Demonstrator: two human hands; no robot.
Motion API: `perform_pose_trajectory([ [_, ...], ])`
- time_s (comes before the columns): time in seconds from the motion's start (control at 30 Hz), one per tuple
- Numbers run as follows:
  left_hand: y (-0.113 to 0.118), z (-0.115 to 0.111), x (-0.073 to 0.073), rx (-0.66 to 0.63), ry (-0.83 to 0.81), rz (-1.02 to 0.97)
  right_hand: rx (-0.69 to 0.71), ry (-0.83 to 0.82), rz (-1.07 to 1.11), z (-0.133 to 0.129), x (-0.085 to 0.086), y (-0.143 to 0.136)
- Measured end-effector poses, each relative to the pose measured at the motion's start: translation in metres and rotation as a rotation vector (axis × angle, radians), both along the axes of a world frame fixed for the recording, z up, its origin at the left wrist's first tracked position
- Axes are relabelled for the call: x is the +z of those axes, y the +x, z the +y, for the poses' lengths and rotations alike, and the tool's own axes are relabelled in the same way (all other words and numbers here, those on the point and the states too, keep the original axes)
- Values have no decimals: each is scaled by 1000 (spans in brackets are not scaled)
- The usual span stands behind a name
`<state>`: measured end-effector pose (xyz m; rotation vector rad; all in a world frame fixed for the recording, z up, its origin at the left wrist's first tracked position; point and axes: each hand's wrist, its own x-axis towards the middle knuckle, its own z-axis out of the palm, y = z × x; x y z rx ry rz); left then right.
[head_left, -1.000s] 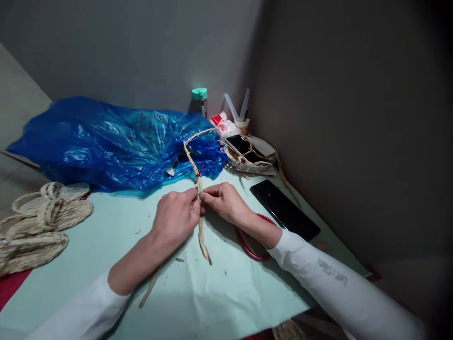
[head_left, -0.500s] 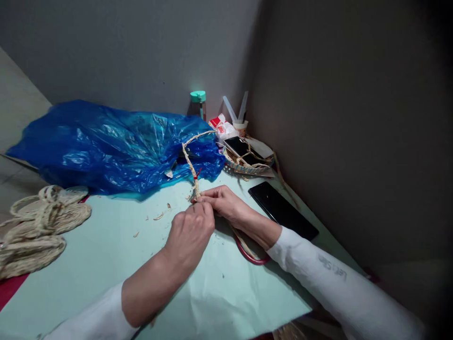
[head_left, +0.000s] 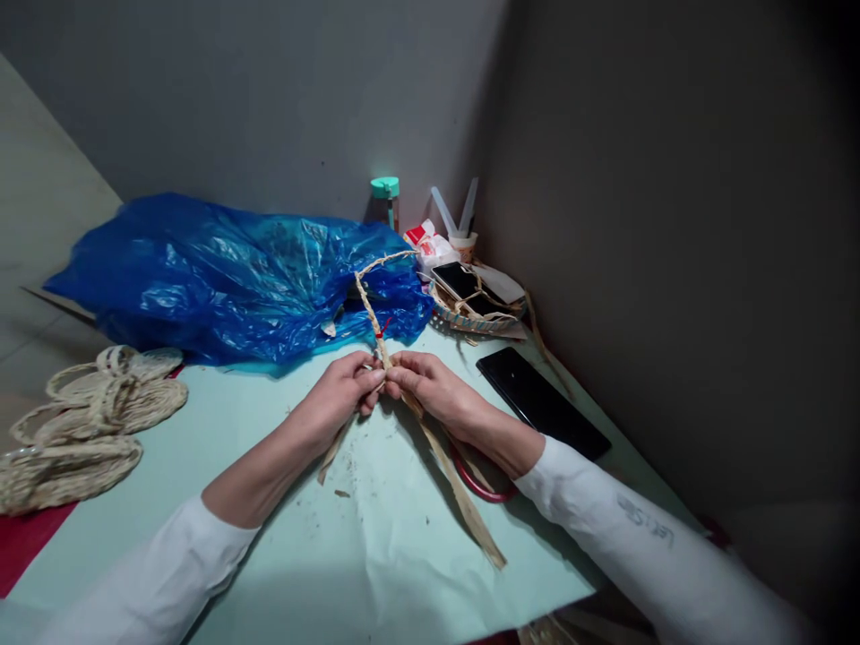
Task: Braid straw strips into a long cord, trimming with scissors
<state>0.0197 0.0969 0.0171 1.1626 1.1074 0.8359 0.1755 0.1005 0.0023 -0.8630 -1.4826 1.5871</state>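
Note:
A thin braided straw cord (head_left: 366,303) with a red tie on it runs from the back of the table down to my fingertips. My left hand (head_left: 346,385) pinches the near end of the cord from the left. Pressed against it from the other side, my right hand (head_left: 423,383) pinches the same end with thumb and forefinger. Loose flat straw strips (head_left: 463,502) trail from the pinch toward me, a long one under my right hand and a shorter one below my left. The exact crossing of the strips is hidden by my fingers.
A crumpled blue plastic bag (head_left: 235,278) fills the back left. Woven straw sandals (head_left: 87,430) lie at the left. On the right are a black phone (head_left: 544,403), a red ring-shaped handle (head_left: 480,484) and a small basket (head_left: 470,318). Behind stands a green-capped bottle (head_left: 385,193).
My left hand has turned from knuckles-up over the cord to a pinch at its left side. Loose straw strips now show below both hands. The view has shifted slightly.

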Motion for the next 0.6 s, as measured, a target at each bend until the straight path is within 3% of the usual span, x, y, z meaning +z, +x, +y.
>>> perform_pose_trajectory([
  [0.17,6,-1,-5,-22,-166,-129,-12,-7,-111,-1,2,3],
  [0.37,8,-1,-2,106,39,62,68,86,-261,3,6,7],
  [0.6,12,-4,-5,192,88,97,18,200,-430,3,8,8],
])
